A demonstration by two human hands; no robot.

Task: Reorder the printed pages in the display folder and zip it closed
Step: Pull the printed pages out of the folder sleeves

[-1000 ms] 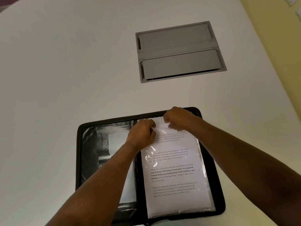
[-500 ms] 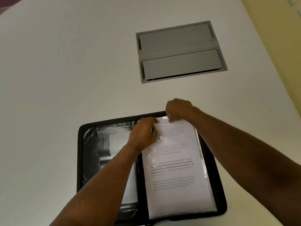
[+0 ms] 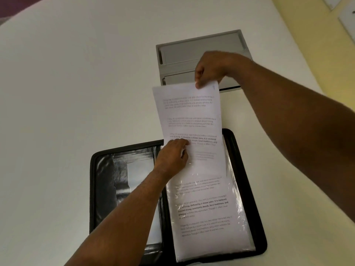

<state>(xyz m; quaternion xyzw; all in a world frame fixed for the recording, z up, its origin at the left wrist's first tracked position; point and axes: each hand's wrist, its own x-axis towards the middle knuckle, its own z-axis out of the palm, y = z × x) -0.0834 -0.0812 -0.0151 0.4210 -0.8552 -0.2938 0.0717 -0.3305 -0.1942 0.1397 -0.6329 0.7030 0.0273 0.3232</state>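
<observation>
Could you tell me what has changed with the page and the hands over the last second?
The right hand, pinching the printed page by its top edge, has drawn it up and away, mostly out of the clear sleeve. The left hand stayed at the sleeve's mouth. The black folder still lies open on the table.
</observation>
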